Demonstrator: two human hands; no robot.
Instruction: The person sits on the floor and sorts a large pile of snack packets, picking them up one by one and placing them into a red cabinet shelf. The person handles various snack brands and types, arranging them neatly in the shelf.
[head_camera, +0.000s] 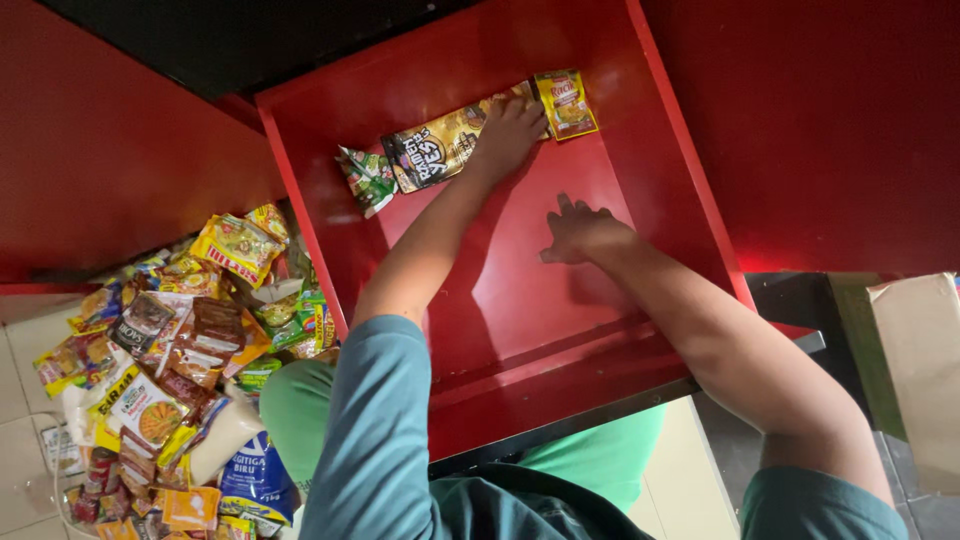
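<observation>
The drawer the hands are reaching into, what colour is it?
The drawer is glossy red inside and out, shown best in the head view.

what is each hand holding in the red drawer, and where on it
Neither clearly holds anything. The left hand lies on the right end of the dark gold snack packet; no closed grip shows. The right hand rests empty on the red drawer floor.

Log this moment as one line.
left hand on black-gold sachet strip | right hand flat on red drawer | yellow sachet beside

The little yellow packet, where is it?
In the head view, the yellow packet lies at the red drawer's far end, right of the left hand and dark packet.
</observation>
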